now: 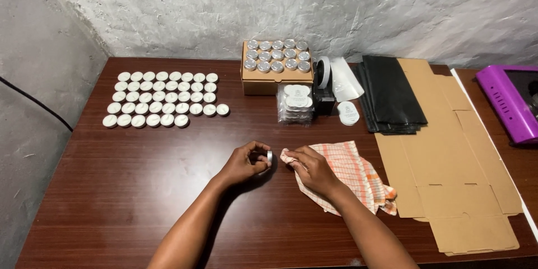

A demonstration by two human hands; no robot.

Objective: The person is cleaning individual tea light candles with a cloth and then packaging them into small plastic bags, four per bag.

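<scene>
The table (140, 190) is looking like dark wood veneer, smooth with a soft sheen. The small tin (269, 157) in the left hand (244, 163) is showing shiny metal, same as the tins in the matt cardboard box (274, 81). The right hand (314, 169) is pressing on a woven checked cloth (353, 174), soft and matt. Flat cardboard sheets (448, 157) are looking dull brown, the black bags (392, 95) glossy plastic, and the wall (280, 5) is coming across rough and chalky.

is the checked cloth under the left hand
No, the checked cloth lies under the right hand; the left hand holds a small round tin.
</scene>
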